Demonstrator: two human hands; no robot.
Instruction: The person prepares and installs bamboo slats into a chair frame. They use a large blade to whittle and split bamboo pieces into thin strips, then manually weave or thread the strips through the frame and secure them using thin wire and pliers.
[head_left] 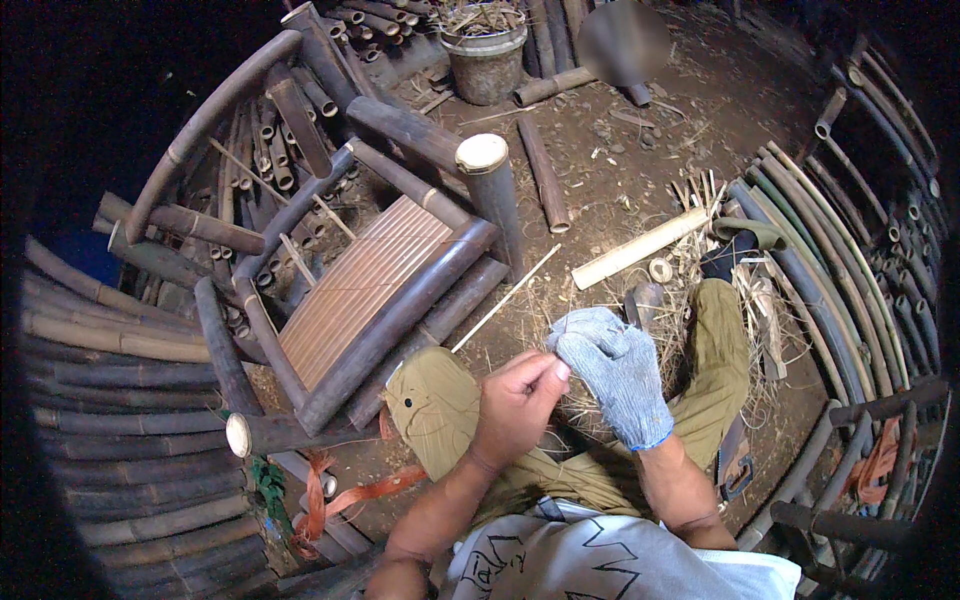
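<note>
My bare left hand (pixel 518 402) is closed in a pinch, thumb against the bent fingers. It meets the fingertips of my right hand (pixel 612 372), which wears a grey knit glove with a blue cuff edge. The gloved fingers curl inward, and whatever lies between the two hands is hidden or too small to name. Left of them a bamboo chair (pixel 395 335) with a slatted seat lies tilted. A thin pale bamboo strip (pixel 508 297) slants up from my left knee. Beyond the glove sits a dull metal blade-like piece (pixel 645 301).
A split bamboo piece (pixel 640 248) and a short bamboo ring (pixel 660 270) lie ahead on the shaving-strewn dirt floor. Long bamboo poles (pixel 815 270) line the right side. A bucket (pixel 485 62) of scraps stands at the back. A saw (pixel 736 466) lies by my right thigh.
</note>
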